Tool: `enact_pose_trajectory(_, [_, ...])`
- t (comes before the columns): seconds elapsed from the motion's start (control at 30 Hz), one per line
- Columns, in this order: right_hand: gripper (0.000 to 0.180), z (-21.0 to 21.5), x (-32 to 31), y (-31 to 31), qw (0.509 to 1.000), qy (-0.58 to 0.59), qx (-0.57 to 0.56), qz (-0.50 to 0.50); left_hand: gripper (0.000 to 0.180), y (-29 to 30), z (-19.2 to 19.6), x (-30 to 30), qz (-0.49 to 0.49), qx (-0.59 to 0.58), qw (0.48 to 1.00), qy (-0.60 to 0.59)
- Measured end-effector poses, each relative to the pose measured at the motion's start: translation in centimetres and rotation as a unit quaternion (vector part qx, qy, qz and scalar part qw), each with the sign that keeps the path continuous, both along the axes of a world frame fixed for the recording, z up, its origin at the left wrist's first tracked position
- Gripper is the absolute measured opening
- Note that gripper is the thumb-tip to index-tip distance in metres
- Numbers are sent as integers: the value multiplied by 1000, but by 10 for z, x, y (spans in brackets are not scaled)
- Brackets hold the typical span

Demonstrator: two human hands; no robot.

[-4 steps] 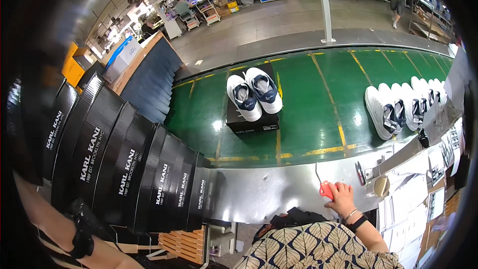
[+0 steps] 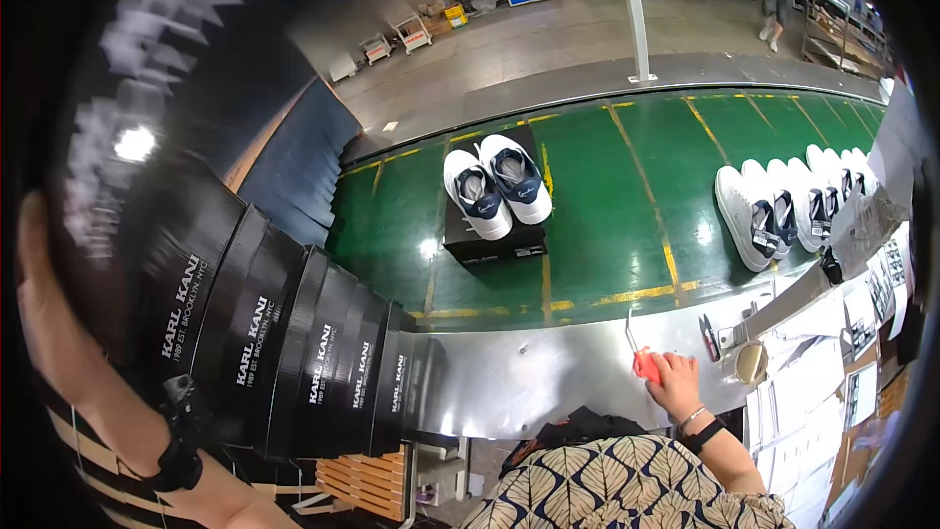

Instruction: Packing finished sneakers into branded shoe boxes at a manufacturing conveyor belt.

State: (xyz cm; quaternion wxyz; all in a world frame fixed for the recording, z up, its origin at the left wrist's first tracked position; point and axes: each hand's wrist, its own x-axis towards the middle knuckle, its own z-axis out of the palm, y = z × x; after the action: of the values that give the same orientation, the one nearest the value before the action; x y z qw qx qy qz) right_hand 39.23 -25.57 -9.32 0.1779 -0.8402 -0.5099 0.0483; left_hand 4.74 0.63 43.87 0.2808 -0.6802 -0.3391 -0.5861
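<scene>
Black cardboard shoeboxes (image 2: 259,333) stand stacked to my left. Near me lies the silver metal table (image 2: 529,372); at its right, my right hand (image 2: 676,389) grips a red-handled thin metal tool (image 2: 646,366), with white paper sheets (image 2: 798,407) farther right. Beyond, on a flat green yellow-lined surface (image 2: 607,235), white-and-navy sneakers (image 2: 531,206) sit atop a black rectangular box (image 2: 490,253), left of lined-up white-and-dark shoes (image 2: 739,220).
</scene>
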Motion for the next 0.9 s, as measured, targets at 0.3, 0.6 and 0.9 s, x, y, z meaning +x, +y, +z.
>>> enact_pose_trajectory(0.3, [45, 124, 19, 90, 904, 311, 295, -1, 50, 9, -97, 103, -26, -209, 853, 477])
enact_pose_trajectory(0.6, [39, 200, 2, 201, 941, 269, 36, 200, 53, 25, -206, 142, -3, -326, 718, 614])
enact_pose_trajectory(0.9, [41, 183, 45, 244, 937, 310, 110, 114, 96, 52, -212, 113, -228, -700, 572, 362])
